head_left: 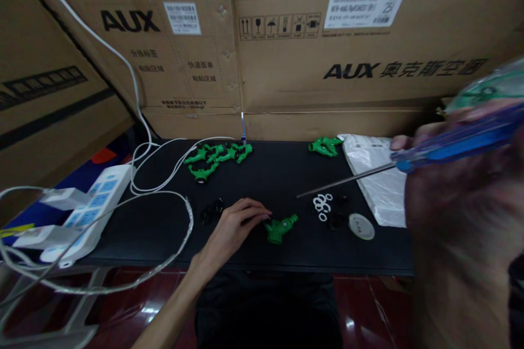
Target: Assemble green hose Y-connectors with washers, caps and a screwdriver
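Note:
My left hand point(241, 217) is closed at the left end of a green Y-shaped hose splitter point(279, 230), near the front edge of the black table. The fingertips partly cover that end. High and close to the camera on the right, my right hand point(462, 196) grips a screwdriver point(458, 142) by its clear blue handle. Its long metal shaft slants down to the left, the tip above the table close to several white ring washers point(322, 204). Small black parts point(336, 221) and a round pale disc point(361, 226) lie right of the washers.
More green splitters point(204, 169) lie at the back left, others point(325, 146) at the back right. Black parts point(212, 211) sit left of my left hand. A white plastic package point(374, 180), a power strip point(92, 212) with looping cables and large cardboard boxes point(286, 82) surround the table.

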Tool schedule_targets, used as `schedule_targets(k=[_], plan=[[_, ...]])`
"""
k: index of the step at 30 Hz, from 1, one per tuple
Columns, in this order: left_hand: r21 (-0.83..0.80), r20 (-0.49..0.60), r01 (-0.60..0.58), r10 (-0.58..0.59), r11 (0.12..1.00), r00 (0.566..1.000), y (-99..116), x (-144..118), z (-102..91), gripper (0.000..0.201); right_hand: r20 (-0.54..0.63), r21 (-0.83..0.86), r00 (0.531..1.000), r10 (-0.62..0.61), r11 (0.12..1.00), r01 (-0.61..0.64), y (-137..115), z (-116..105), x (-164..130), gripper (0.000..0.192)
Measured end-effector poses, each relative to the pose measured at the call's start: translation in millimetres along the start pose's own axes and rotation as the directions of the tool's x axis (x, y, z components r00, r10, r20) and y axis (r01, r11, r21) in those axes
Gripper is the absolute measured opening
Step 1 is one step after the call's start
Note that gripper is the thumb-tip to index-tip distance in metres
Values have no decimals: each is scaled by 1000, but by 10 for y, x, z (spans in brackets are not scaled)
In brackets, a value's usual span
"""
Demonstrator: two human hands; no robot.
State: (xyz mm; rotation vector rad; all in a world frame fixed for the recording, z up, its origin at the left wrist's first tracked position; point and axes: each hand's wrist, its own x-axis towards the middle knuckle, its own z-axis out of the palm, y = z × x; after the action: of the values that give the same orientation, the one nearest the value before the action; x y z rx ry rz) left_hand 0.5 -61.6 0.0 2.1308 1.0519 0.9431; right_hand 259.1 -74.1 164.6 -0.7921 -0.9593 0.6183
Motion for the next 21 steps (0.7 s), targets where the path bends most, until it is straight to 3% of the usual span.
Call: schedule_targets(k=[3, 11, 16, 21], plan=[[33, 36, -13, 12, 999, 999, 11, 15, -38, 21, 21, 91, 990, -143, 986, 140, 14, 116, -47, 20], [227, 194, -131, 87, 965, 977, 116, 91, -212, 23, 118, 160, 993, 7, 987, -26, 175, 317, -101, 19], [420, 380, -280, 112, 863, 918, 258, 169, -326, 25, 117, 217, 991, 57, 973, -82, 301, 457, -164, 25], [400, 451, -344, 144, 849, 881, 307, 252, -377, 26, 136, 255, 986, 95, 959, -127, 371, 550, -219, 29]])
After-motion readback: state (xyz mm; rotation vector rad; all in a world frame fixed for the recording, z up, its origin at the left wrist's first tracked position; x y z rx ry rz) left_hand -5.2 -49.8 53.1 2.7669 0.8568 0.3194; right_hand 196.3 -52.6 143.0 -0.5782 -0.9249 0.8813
